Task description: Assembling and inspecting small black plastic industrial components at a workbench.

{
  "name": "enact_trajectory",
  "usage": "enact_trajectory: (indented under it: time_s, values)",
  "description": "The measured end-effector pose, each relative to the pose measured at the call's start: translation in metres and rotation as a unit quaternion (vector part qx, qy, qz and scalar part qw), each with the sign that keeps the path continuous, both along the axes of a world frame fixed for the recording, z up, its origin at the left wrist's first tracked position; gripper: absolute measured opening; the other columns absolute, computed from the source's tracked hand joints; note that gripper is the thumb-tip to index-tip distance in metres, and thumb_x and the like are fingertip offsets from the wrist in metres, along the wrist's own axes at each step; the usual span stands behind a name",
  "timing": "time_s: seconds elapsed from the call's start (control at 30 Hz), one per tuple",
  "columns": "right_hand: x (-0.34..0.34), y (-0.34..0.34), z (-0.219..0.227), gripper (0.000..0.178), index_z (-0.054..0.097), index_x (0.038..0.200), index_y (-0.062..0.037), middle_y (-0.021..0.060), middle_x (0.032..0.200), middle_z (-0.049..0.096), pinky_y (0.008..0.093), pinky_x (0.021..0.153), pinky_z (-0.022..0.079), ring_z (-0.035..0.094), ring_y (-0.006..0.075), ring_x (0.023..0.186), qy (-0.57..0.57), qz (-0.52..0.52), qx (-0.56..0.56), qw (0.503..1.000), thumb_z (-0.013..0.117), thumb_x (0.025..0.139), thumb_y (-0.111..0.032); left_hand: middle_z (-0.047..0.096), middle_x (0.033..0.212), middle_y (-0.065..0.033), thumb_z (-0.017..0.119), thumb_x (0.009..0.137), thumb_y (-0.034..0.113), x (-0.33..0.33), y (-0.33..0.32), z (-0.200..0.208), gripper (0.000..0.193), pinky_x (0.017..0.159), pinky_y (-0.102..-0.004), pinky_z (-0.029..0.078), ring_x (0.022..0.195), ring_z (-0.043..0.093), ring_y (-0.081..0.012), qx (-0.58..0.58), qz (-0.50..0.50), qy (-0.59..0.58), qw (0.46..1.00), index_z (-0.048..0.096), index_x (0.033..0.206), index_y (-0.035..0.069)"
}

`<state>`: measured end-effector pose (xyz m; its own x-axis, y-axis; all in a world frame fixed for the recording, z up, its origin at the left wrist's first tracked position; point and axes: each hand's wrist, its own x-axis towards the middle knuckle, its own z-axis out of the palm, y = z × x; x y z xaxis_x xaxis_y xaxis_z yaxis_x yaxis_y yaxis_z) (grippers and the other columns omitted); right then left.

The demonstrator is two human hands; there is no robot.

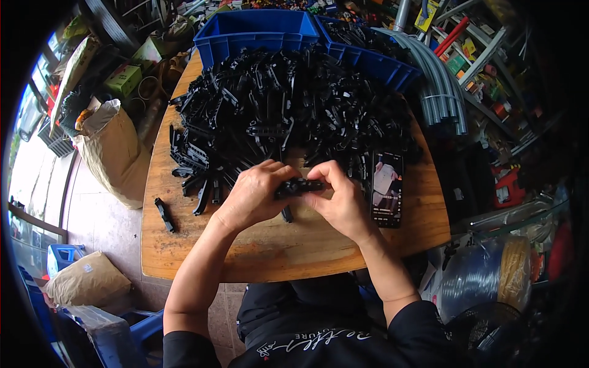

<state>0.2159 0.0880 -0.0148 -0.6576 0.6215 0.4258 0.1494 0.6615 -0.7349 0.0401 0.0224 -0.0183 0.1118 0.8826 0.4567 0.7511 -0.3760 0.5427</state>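
Note:
Between my two hands, over the near middle of the table, is a small black plastic part (pixel 308 186). My left hand (pixel 257 191) is closed round its left end, with the fingers partly hidden. At its right end my right hand (pixel 336 195) pinches it between thumb and fingers. Just beyond my hands lies a big heap of similar black plastic parts (pixel 270 110), long and narrow. One loose black part (pixel 164 214) rests by itself near the table's left edge. Another dark piece (pixel 286 213) sticks out below my hands.
The wooden table (pixel 202 257) carries a blue bin (pixel 254 43) and a second blue bin (pixel 380 64) with black parts at its far side. Right of my right hand lies a phone (pixel 388 190) with its screen lit. Sacks (pixel 113 150) stand left; grey pipes (pixel 438 92) curve at right.

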Motion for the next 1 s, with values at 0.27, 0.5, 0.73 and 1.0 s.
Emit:
enact_trajectory:
  time_s: [0.27, 0.5, 0.73, 1.0]
  values:
    - [0.028, 0.047, -0.002, 0.03, 0.059, 0.1, -0.004, 0.0111, 0.092, 0.057, 0.0391, 0.079, 0.042, 0.05, 0.029, 0.09, -0.305, -0.231, 0.287, 0.878, 0.071, 0.076, -0.017, 0.059, 0.064, -0.0037, 0.07, 0.076, 0.008, -0.005, 0.003, -0.008, 0.02, 0.048, -0.0252, 0.041, 0.054, 0.055, -0.0103, -0.131, 0.111, -0.241, 0.955, 0.061, 0.093, 0.001]
    - [0.021, 0.049, -0.026, 0.021, 0.06, 0.092, -0.0034, 0.0103, 0.084, 0.055, 0.0368, 0.075, 0.044, 0.051, 0.0285, 0.083, -0.213, -0.141, 0.272, 0.928, 0.063, 0.073, 0.003, 0.055, 0.061, 0.0005, 0.069, 0.074, 0.006, -0.002, 0.003, 0.003, 0.012, 0.049, -0.0208, 0.038, 0.052, 0.05, -0.0064, -0.216, 0.076, -0.465, 0.855, 0.059, 0.081, 0.006]
    - [0.014, 0.038, -0.024, 0.027, 0.059, 0.096, -0.0036, 0.0098, 0.085, 0.058, 0.0366, 0.076, 0.045, 0.053, 0.0283, 0.084, -0.167, -0.086, 0.244, 0.951, 0.061, 0.072, 0.007, 0.056, 0.064, 0.0007, 0.068, 0.074, 0.006, -0.007, 0.003, 0.0, 0.01, 0.056, -0.0219, 0.041, 0.059, 0.052, -0.0074, -0.208, 0.059, -0.458, 0.862, 0.059, 0.079, 0.005]
    - [0.013, 0.031, -0.014, 0.028, 0.055, 0.105, -0.0025, 0.01, 0.084, 0.054, 0.0319, 0.068, 0.046, 0.055, 0.0234, 0.078, -0.049, -0.076, 0.154, 0.984, 0.059, 0.078, 0.005, 0.065, 0.076, -0.0028, 0.067, 0.074, 0.007, -0.009, 0.005, -0.006, 0.014, 0.058, -0.0215, 0.044, 0.063, 0.057, -0.0082, -0.216, 0.029, -0.52, 0.826, 0.063, 0.087, 0.004]
